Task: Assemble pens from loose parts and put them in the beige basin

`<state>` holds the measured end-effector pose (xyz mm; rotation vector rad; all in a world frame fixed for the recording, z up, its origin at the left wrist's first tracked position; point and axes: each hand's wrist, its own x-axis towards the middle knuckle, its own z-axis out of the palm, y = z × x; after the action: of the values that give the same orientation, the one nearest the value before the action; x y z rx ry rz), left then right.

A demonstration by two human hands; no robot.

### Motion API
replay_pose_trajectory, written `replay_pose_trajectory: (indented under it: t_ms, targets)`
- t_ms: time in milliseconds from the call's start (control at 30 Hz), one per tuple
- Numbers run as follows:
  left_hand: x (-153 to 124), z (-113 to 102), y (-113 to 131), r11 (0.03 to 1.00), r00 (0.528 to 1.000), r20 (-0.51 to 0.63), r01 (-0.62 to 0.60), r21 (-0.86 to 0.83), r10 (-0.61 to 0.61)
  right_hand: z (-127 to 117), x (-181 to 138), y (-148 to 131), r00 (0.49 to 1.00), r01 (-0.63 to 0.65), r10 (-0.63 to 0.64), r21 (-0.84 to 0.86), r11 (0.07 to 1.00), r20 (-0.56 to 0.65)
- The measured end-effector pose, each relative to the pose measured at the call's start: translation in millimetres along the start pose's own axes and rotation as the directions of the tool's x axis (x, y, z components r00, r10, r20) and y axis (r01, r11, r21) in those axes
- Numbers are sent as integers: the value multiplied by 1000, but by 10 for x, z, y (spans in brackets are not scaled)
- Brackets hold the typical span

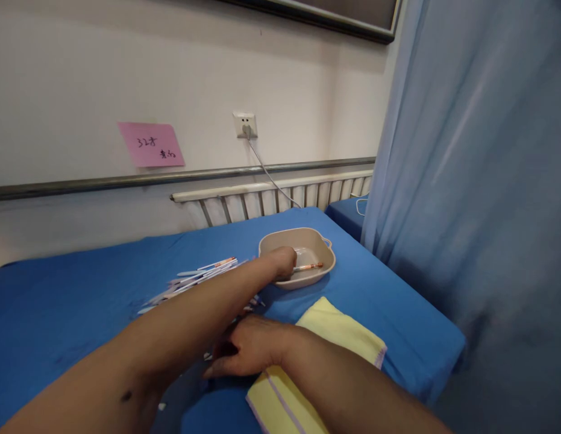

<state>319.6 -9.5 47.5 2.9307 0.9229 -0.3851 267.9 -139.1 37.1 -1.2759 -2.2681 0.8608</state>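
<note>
My left hand (284, 263) is closed inside the near left side of a beige plastic basin (328, 265). A slim pen (310, 266) with orange markings sticks out from it over the basin floor; the fingertips are hidden. Left of the basin, a pile of slim white pens (203, 277) lies on the blue sheet, partly covered by my left forearm. Below that forearm, my right hand (246, 346) reaches left, low over the bed, its thumb apart from the fingers and some fingertips out of sight. A few small white bits (206, 357) lie near the thumb.
A folded yellow cloth (338, 325) with purple edging lies under my right forearm. The bed's blue sheet (398, 319) ends at the right, by a blue curtain (479, 181). Behind are a white bed rail (271, 188) and a plugged socket (245, 125) with a cord.
</note>
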Motion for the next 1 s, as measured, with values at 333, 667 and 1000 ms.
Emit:
replay_pose_trajectory:
  t_ms: [333, 667, 1000]
  targets:
    - [-168, -169, -178, 984, 989, -149, -44, -170, 19, 11, 24, 27, 999, -43, 44, 42, 998, -22]
    - [-1866, 330, -1147, 715, 707, -521, -31, -698, -478, 175, 60, 132, 953, 54, 19, 232, 971, -301]
    - [-2604, 1088, -1559, 563, 496, -480, 22, -826, -724, 401, 208, 339, 805, -13, 277, 452, 892, -524]
